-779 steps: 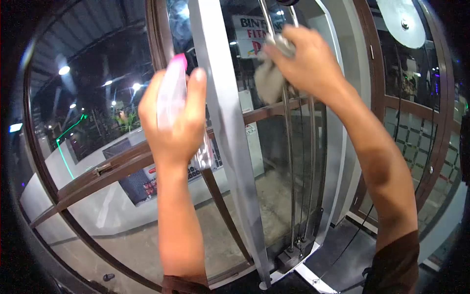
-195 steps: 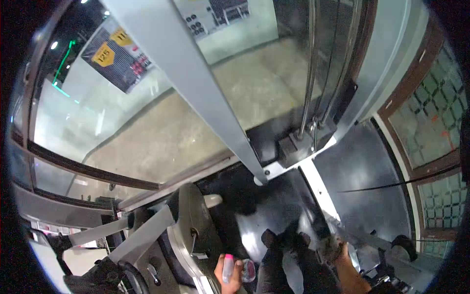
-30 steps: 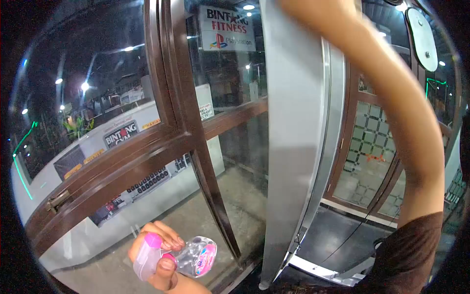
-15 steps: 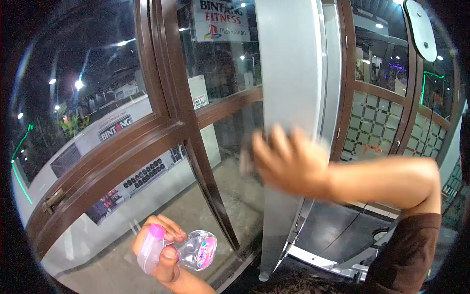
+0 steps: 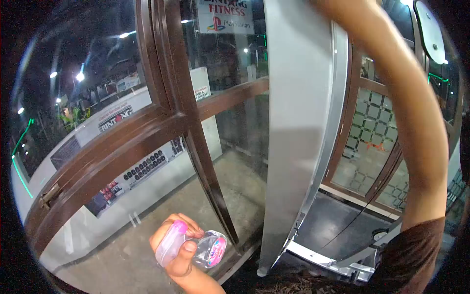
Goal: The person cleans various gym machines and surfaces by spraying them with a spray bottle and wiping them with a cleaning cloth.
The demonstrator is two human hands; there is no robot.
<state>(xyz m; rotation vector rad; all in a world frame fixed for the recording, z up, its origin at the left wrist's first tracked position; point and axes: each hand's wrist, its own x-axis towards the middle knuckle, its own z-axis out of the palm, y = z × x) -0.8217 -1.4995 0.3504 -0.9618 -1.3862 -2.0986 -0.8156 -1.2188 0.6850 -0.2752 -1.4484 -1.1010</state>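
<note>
Held clear bottle [image 5: 201,249], pink label [image 5: 216,252], contents unclear

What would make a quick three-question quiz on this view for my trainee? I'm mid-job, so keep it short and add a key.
1. True or false: the right hand is fully in view.
2. What does the left hand hold?
A) a wrench
B) a clear bottle with a pink label
C) a paintbrush
3. Fill in: the red word on the PlayStation sign is ____.

Key: 1 false; 2 B; 3 FITNESS
</note>
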